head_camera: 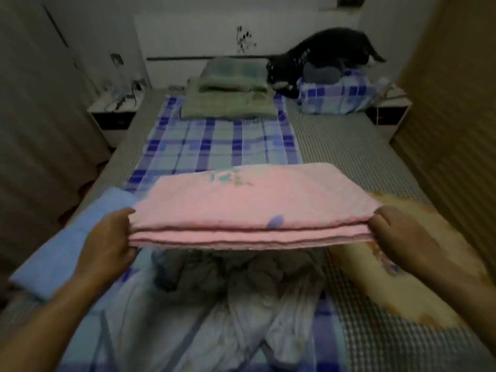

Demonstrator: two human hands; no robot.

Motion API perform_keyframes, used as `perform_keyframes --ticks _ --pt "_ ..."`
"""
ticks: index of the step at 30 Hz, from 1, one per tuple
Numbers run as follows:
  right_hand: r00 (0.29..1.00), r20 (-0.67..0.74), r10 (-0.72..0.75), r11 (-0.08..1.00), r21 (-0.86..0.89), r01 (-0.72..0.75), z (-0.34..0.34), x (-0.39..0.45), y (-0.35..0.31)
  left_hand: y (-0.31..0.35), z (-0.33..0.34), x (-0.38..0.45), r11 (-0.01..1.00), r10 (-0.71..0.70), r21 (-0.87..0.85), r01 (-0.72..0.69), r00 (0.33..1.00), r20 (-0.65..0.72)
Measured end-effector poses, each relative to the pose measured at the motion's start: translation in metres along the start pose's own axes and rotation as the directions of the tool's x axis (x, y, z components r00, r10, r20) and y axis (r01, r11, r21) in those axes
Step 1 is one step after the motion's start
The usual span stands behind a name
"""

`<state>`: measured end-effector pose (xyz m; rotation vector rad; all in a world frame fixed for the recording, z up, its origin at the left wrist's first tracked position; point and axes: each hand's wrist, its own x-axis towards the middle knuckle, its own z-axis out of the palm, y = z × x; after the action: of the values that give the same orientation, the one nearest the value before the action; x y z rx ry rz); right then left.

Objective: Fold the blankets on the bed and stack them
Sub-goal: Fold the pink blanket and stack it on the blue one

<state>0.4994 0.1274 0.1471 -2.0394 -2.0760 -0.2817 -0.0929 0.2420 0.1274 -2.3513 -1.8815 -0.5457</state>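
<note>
A pink blanket (249, 205), folded into several layers, is held level above the near part of the bed. My left hand (110, 237) grips its left end and my right hand (397, 232) grips its right end. Beneath it lies a crumpled grey and white blanket (236, 296). A folded light-blue blanket (67, 245) lies to the left on the bed. To the right lies a yellow patterned blanket (397, 272).
A blue plaid sheet (214, 146) covers the bed's middle. Green pillows (230, 89) are stacked at the headboard. At the far right, dark clothes (327, 55) sit on a folded plaid bundle (338, 98). Nightstands (112, 111) flank the bed; a wardrobe (456, 103) stands right.
</note>
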Motion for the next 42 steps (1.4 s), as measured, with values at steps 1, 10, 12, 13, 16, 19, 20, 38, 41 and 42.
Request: perform_keyframes --ticks 1,10,12,13,16,19,20,38,41,42 --pt "0.997 0.078 0.000 0.999 0.048 -0.004 0.026 -0.033 -0.001 -0.002 0.024 -0.043 0.999 -0.015 -0.032 0.017 0.998 0.057" --pt "0.788 0.613 0.067 0.997 -0.072 -0.029 0.146 -0.179 -0.053 0.016 0.108 -0.212 0.997 0.050 0.009 -0.077 0.736 0.675" --pt "0.802 0.589 0.101 0.992 -0.116 -0.040 0.132 -0.165 -0.056 0.007 0.103 -0.201 0.994 0.069 0.026 -0.108 0.784 0.617" --pt "0.821 0.558 0.122 0.991 -0.110 -0.072 0.122 -0.155 -0.054 0.003 0.096 -0.191 0.997 0.064 0.004 -0.082 0.816 0.575" --pt "0.899 0.393 0.196 0.981 -0.068 -0.184 0.085 -0.112 -0.048 0.007 0.059 -0.143 0.991 -0.099 -0.034 0.131 0.875 0.474" --pt "0.905 0.269 0.330 0.944 -0.082 -0.320 0.038 -0.052 -0.049 0.020 0.009 -0.068 0.984 -0.136 -0.062 0.169 0.924 0.357" --pt "0.899 0.200 0.389 0.921 -0.091 -0.379 0.021 -0.031 -0.050 0.029 -0.013 -0.043 0.982 -0.137 -0.086 0.168 0.948 0.286" --pt "0.874 0.096 0.476 0.865 -0.231 -0.445 -0.163 0.079 0.104 0.204 -0.110 0.138 0.967 -0.160 0.224 0.120 0.972 0.174" --pt "0.851 0.211 0.481 0.874 -0.182 -0.450 -0.144 0.086 0.144 0.244 -0.078 0.145 0.960 -0.183 0.244 0.134 0.965 0.189" --pt "0.864 0.207 0.460 0.886 -0.178 -0.429 -0.137 0.089 0.156 0.253 -0.072 0.148 0.958 -0.181 0.248 0.142 0.973 0.144"
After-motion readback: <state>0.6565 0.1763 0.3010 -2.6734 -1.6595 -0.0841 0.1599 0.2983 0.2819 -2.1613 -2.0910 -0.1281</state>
